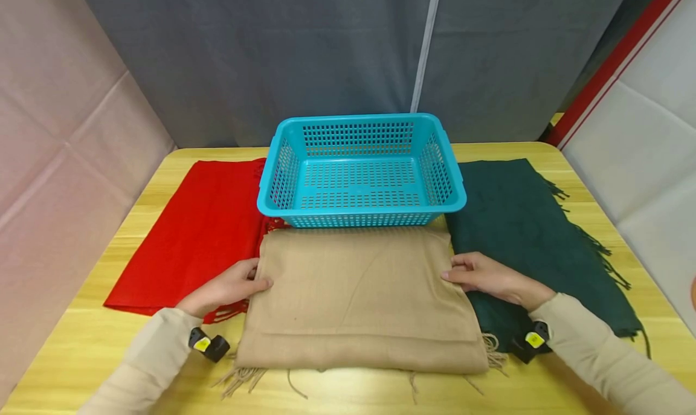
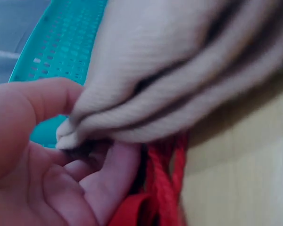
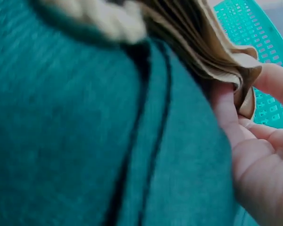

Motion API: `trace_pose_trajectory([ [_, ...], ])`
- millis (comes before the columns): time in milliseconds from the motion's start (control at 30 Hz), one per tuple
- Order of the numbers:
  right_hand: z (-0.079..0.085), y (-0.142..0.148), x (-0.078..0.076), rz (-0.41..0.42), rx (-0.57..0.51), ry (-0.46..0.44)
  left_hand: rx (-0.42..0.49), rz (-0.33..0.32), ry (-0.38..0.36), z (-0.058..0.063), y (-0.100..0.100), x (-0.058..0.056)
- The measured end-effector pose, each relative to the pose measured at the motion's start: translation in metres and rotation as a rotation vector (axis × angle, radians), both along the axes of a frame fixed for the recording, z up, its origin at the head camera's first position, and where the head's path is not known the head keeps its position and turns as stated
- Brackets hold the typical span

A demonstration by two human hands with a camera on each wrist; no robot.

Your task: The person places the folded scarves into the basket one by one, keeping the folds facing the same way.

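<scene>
A folded beige scarf [image 1: 359,300] with fringe lies across the middle of the table, just in front of a blue plastic basket [image 1: 359,212]. My left hand [image 1: 234,285] pinches its left edge, thumb on top and fingers beneath; the left wrist view shows the stacked layers of the beige scarf [image 2: 146,70] between thumb and fingers. At the opposite edge my right hand [image 1: 484,276] pinches the layers too, and in the right wrist view the thumb and fingers [image 3: 273,84] close on the folds. The fingertips under the cloth are partly hidden.
On the left lies a folded red scarf [image 1: 201,234], its fringe close to my left hand. A dark green scarf [image 1: 533,252] spreads on the right beneath my right forearm. Behind the wooden table [image 1: 348,397] hangs a grey curtain [image 1: 272,52].
</scene>
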State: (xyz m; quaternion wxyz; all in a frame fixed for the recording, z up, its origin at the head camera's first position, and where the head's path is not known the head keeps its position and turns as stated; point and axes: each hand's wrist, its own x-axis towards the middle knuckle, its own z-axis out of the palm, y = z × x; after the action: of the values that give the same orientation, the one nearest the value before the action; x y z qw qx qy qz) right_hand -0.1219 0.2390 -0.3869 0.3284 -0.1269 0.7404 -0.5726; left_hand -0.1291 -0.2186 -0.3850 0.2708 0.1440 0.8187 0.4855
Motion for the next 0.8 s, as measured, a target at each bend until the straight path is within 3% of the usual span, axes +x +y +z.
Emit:
trace_pose_trajectory([
  [133,-0.001,0.001,0.000,0.006,-0.010,-0.002,0.067,0.026,-0.142,-0.004,-0.004,-0.001],
  [267,-0.002,0.001,-0.001,0.006,-0.009,-0.014,0.115,0.048,-0.181,-0.007,-0.003,0.000],
  [400,-0.002,0.000,0.001,-0.019,0.001,0.011,0.163,0.075,-0.170,-0.010,0.001,0.002],
  [600,-0.004,-0.001,0.001,-0.063,0.007,0.029,0.142,0.105,-0.107,-0.009,0.005,0.004],
  [800,-0.002,-0.001,-0.001,-0.056,-0.028,0.050,0.154,0.128,-0.062,-0.006,0.007,0.008],
])
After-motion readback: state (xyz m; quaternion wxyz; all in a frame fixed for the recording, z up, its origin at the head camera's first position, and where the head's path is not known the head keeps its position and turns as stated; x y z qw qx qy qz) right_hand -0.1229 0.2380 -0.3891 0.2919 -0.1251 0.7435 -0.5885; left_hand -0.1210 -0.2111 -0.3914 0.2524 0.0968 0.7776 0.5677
